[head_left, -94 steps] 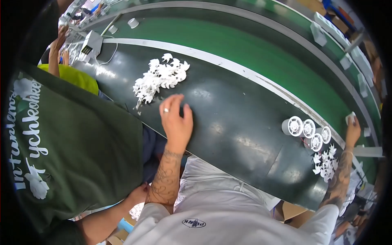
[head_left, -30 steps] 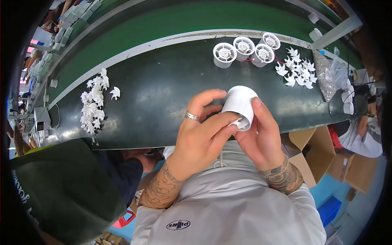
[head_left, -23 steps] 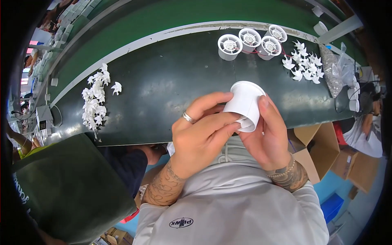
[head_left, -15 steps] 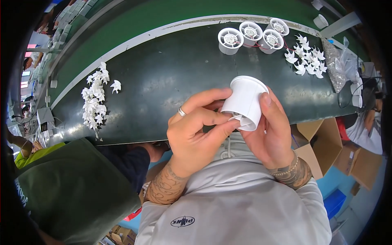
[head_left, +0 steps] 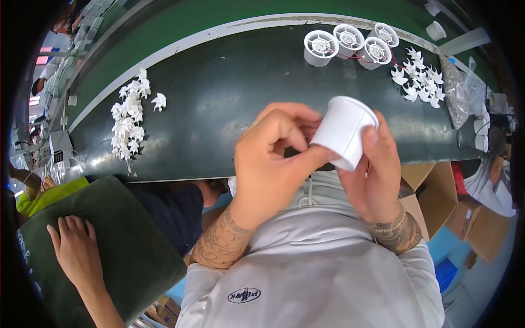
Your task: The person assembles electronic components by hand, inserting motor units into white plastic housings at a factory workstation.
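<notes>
A white cylindrical fan housing (head_left: pixel 344 131) with a flanged rim is held tilted above the bench's front edge, flange upward. My right hand (head_left: pixel 374 169) grips it from the right, thumb on its wall and fingers behind. At its lower end is my left hand (head_left: pixel 279 158), fingers curled, the thumb tip reaching into the opening. Whatever the left fingers pinch there is hidden by the housing and blurred. Beyond my hands stand several white fan housings (head_left: pixel 321 49) with spoked tops and red wires. Small white fan impellers (head_left: pixel 420 79) lie in a cluster beside them.
Another pile of white impellers (head_left: pixel 128 117) lies on the dark bench (head_left: pixel 219 98) at left, one apart. A clear plastic bag (head_left: pixel 456 93) sits far right. Close on my left, a person's hand (head_left: pixel 76 249) rests on a dark green apron. Cardboard boxes (head_left: pixel 432 197) stand below right.
The housing and both hands have shifted slightly right. The white blade seen in its lower opening is now hidden, with my left thumb further in. The neighbour's hand has come into view.
</notes>
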